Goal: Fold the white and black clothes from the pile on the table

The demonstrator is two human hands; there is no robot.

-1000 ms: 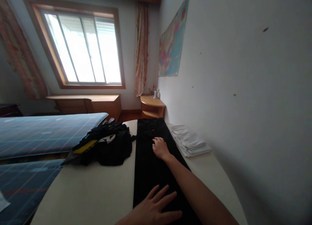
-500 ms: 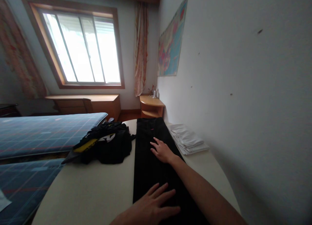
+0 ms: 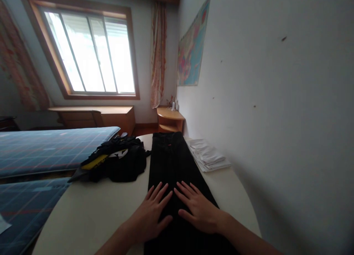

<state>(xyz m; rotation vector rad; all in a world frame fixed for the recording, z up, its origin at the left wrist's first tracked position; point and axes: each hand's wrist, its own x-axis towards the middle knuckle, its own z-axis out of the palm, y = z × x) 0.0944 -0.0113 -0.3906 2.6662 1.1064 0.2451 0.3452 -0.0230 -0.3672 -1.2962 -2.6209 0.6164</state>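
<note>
A pair of black trousers (image 3: 166,163), laid out lengthwise, runs from the far edge of the pale round table (image 3: 91,214) down to the bottom of the view. My left hand (image 3: 151,214) lies flat over its left side, fingers spread. Beside it, my right hand (image 3: 196,209) rests palm down on the right side of the cloth, its fingers also stretched out. Neither hand grips anything. The near end of the black trousers is cut off by the frame, and the forearms cover parts of it.
Rumpled black clothing with a yellow patch (image 3: 125,166) lies left on the table. Folded white cloth (image 3: 208,155) sits at the right, near the white wall (image 3: 290,137). Plaid-covered mattresses (image 3: 55,148) flank the left side. A small wooden corner shelf (image 3: 171,115) stands beyond.
My right hand has drawn back toward me along the black cloth. My left hand has moved forward and slightly left, so both now lie side by side. The view has shifted slightly.
</note>
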